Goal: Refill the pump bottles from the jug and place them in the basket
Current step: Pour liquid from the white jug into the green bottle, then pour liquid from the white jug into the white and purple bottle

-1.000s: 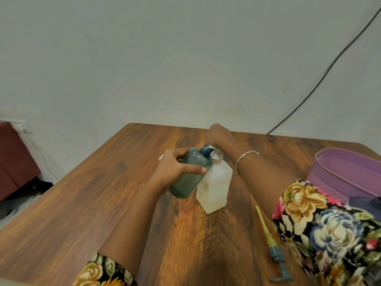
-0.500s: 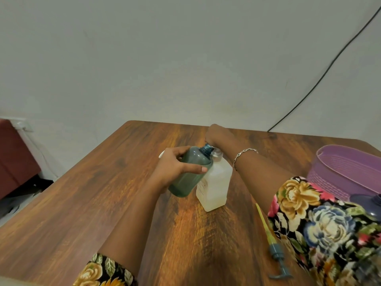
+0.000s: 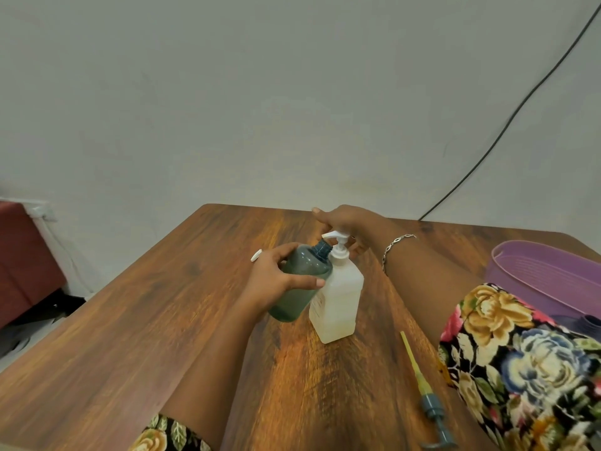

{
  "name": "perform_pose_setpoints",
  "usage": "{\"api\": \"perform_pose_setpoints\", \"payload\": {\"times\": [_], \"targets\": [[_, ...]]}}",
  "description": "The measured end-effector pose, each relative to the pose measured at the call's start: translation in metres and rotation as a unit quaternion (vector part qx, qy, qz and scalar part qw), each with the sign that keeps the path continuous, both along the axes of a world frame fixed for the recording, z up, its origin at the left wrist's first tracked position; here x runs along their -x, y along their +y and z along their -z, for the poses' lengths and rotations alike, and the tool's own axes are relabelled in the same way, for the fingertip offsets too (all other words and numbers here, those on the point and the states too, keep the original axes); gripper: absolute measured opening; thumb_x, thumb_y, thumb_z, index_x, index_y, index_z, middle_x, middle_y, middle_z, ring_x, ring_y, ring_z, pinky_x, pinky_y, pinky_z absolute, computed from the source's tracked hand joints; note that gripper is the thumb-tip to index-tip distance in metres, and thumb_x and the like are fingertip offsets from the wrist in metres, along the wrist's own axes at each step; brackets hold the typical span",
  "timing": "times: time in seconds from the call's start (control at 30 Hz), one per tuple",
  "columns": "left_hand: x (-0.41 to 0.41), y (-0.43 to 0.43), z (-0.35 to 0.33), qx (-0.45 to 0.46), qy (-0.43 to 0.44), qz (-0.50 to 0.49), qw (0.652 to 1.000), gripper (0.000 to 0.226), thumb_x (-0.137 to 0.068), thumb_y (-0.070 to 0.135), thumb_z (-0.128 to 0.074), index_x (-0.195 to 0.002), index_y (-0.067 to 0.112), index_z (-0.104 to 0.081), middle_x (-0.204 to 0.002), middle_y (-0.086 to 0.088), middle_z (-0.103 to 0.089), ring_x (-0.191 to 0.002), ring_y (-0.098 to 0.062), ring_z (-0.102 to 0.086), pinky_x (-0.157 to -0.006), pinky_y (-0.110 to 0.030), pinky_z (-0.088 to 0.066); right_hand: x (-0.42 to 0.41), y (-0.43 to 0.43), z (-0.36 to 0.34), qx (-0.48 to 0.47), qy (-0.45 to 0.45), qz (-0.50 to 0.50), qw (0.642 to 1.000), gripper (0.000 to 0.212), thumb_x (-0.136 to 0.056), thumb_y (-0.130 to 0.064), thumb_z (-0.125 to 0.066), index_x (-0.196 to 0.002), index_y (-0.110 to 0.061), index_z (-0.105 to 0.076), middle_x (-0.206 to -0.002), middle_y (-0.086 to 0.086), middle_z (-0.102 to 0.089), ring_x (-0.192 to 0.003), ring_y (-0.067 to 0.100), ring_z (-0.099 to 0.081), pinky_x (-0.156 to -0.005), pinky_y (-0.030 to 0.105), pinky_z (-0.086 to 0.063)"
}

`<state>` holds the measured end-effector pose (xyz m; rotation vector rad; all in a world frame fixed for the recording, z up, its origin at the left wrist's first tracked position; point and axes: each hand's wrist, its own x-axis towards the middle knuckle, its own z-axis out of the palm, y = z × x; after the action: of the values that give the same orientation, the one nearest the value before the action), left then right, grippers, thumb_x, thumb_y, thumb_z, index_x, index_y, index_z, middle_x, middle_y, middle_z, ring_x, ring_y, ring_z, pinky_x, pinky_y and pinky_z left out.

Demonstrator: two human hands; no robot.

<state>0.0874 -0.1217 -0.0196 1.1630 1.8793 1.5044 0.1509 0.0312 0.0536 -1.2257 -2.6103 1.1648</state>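
My left hand (image 3: 276,281) grips a grey-green bottle (image 3: 300,281) with a bare, open neck, tilted so that it leans against a white pump bottle (image 3: 338,304). That bottle stands upright in the middle of the wooden table (image 3: 162,320) with its white pump head on. My right hand (image 3: 344,219) hovers just behind the pump head, fingers loosely spread; I see no grip on it. A loose pump (image 3: 429,402) with a grey head and yellow tube lies at the front right. The purple basket (image 3: 536,275) sits at the right edge.
A dark rounded thing (image 3: 585,323) shows at the basket's near side, partly hidden by my floral sleeve. Behind my left hand lies a small white piece (image 3: 256,255). A black cable (image 3: 487,148) runs down the wall. Red furniture (image 3: 22,262) stands left of the table.
My right hand has lifted off the white bottle's top, so the pump head now shows. My left hand and the green bottle have kept their place.
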Motion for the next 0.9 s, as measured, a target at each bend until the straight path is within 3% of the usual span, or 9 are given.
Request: {"api": "perform_pose_setpoints", "payload": {"times": [0.07, 0.13, 0.27, 0.37, 0.47, 0.53, 0.63, 0.77, 0.9], "targets": [[-0.001, 0.0, 0.0, -0.007, -0.01, 0.001, 1.0, 0.061, -0.056, 0.03, -0.082, -0.112, 0.032, -0.056, -0.115, 0.002, -0.058, -0.104, -0.02, -0.054, -0.087, -0.038, -0.049, -0.001, 0.001, 0.003, 0.013, 0.024, 0.017, 0.999, 0.062, -0.093, -0.057, -0.031, -0.103, -0.005, -0.063, -0.075, 0.012, -0.052, -0.064, 0.022, -0.05, -0.054, 0.028, -0.042], [-0.003, 0.0, 0.0, -0.015, -0.018, 0.005, 1.0, 0.059, -0.054, 0.031, -0.081, -0.107, 0.036, -0.055, -0.114, 0.003, -0.058, -0.104, -0.019, -0.054, -0.085, -0.035, -0.048, -0.003, 0.003, 0.005, 0.04, 0.061, 0.039, 0.997, 0.057, -0.093, -0.057, -0.034, -0.086, -0.009, -0.063, -0.075, 0.009, -0.052, -0.066, 0.021, -0.05, -0.056, 0.028, -0.042], [-0.006, -0.003, -0.001, -0.036, -0.04, 0.011, 0.998, 0.058, -0.045, 0.038, -0.08, -0.098, 0.04, -0.056, -0.109, 0.008, -0.059, -0.103, -0.015, -0.054, -0.09, -0.041, -0.047, -0.008, 0.007, 0.009, 0.093, 0.13, 0.064, 0.985, 0.054, -0.092, -0.057, -0.037, -0.072, -0.014, -0.065, -0.071, 0.005, -0.058, -0.064, 0.018, -0.051, -0.057, 0.026, -0.043], [-0.007, -0.003, -0.001, -0.044, -0.044, 0.014, 0.998, 0.057, -0.05, 0.032, -0.08, -0.101, 0.039, -0.054, -0.11, 0.007, -0.058, -0.105, -0.016, -0.054, -0.091, -0.041, -0.047, -0.012, 0.005, 0.011, 0.132, 0.163, 0.072, 0.975, 0.054, -0.091, -0.057, -0.038, -0.075, -0.015, -0.067, -0.075, 0.004, -0.063, -0.067, 0.018, -0.055, -0.055, 0.027, -0.044], [-0.007, -0.005, 0.002, -0.058, -0.058, 0.02, 0.996, 0.063, -0.052, 0.029, -0.083, -0.107, 0.034, -0.055, -0.114, 0.003, -0.059, -0.107, -0.02, -0.055, -0.093, -0.044, -0.047, -0.015, 0.002, 0.013, 0.157, 0.186, 0.071, 0.967, 0.055, -0.092, -0.058, -0.037, -0.079, -0.014, -0.067, -0.1, 0.01, -0.063, -0.083, 0.025, -0.061, -0.068, 0.031, -0.048], [-0.006, -0.006, 0.003, -0.068, -0.073, 0.02, 0.995, 0.069, -0.051, 0.027, -0.084, -0.113, 0.028, -0.054, -0.115, 0.001, -0.059, -0.107, -0.02, -0.055, -0.094, -0.043, -0.046, -0.016, 0.0, 0.014, 0.15, 0.203, 0.064, 0.965, 0.055, -0.092, -0.057, -0.036, -0.083, -0.013, -0.067, -0.106, 0.01, -0.061, -0.094, 0.028, -0.06, -0.076, 0.034, -0.047], [-0.006, -0.009, 0.003, -0.09, -0.089, 0.019, 0.992, 0.069, -0.049, 0.027, -0.084, -0.112, 0.029, -0.054, -0.114, 0.002, -0.059, -0.106, -0.018, -0.056, -0.091, -0.036, -0.048, -0.021, -0.006, 0.009, 0.1, 0.264, 0.038, 0.959, 0.05, -0.095, -0.05, -0.035, -0.096, -0.01, -0.064, -0.092, 0.006, -0.065, -0.09, 0.022, -0.06, -0.078, 0.031, -0.047], [-0.003, -0.014, -0.001, -0.133, -0.124, 0.022, 0.983, 0.071, -0.048, 0.023, -0.083, -0.113, 0.024, -0.055, -0.111, 0.0, -0.062, -0.103, -0.019, -0.059, -0.079, -0.026, -0.05, -0.029, -0.018, -0.006, -0.061, 0.356, 0.001, 0.932, 0.038, -0.098, -0.037, -0.037, -0.113, -0.01, -0.059, -0.108, 0.003, -0.061, -0.099, 0.013, -0.054, -0.087, 0.025, -0.042], [0.002, -0.018, -0.006, -0.153, -0.127, 0.009, 0.98, 0.066, -0.052, 0.017, -0.079, -0.113, 0.022, -0.055, -0.111, 0.0, -0.063, -0.102, -0.017, -0.06, -0.084, -0.032, -0.05, -0.037, -0.045, -0.015, -0.036, 0.425, -0.064, 0.902, 0.027, -0.096, -0.021, -0.046, -0.12, -0.015, -0.055, -0.118, -0.001, -0.059, -0.108, 0.008, -0.053, -0.09, 0.016, -0.043]]}}
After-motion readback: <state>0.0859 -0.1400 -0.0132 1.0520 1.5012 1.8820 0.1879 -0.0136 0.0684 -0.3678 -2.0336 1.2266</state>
